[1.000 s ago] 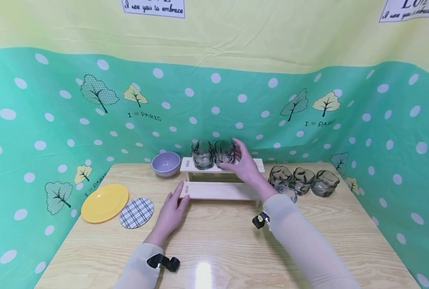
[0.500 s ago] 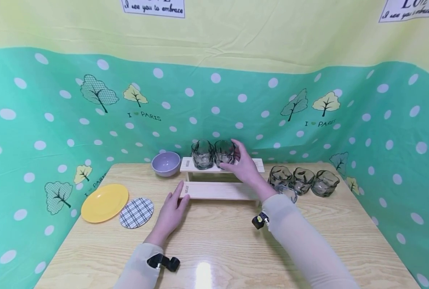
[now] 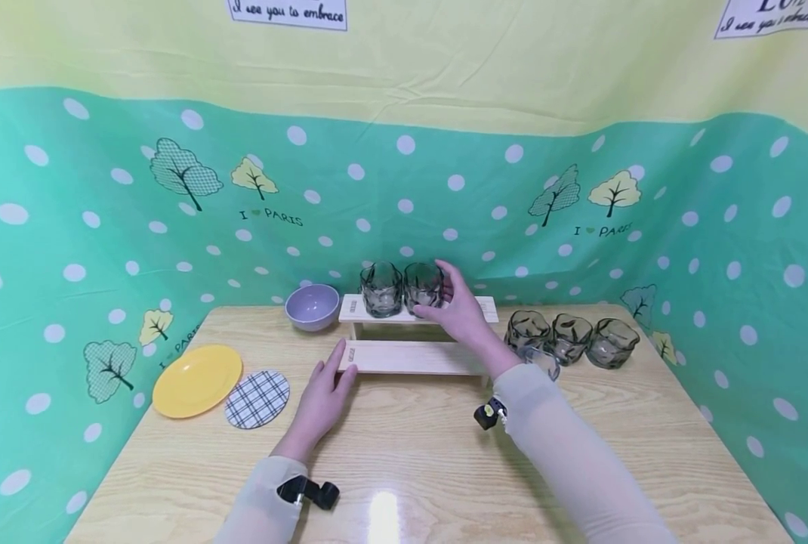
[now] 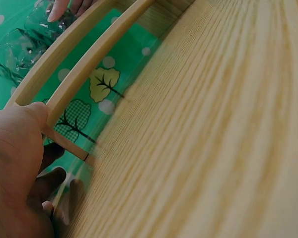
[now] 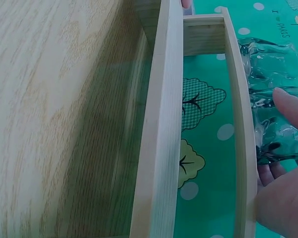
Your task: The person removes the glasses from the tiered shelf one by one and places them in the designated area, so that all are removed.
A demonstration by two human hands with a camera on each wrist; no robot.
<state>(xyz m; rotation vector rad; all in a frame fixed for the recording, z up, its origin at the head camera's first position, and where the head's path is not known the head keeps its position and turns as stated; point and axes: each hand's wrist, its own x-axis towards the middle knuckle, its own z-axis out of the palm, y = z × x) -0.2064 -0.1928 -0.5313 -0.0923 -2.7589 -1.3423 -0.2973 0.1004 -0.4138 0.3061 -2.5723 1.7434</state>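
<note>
In the head view a two-step wooden rack stands at the back of the table. Two smoky, wavy-sided glasses are upright side by side on its top step: a left glass and a right glass. My right hand grips the right glass, thumb at the front and fingers round its right side; the right wrist view shows the thumb against the glass wall. My left hand holds the lower step's left end, with the thumb at the corner and fingers round the side.
Three more smoky glasses stand right of the rack, with a clear glass partly behind my right sleeve. Left are a purple bowl, a yellow plate and a checked round mat. Patterned cloth walls the table.
Both hands keep their places, the right on the glass and the left at the rack's end. The head view has shifted very slightly.
</note>
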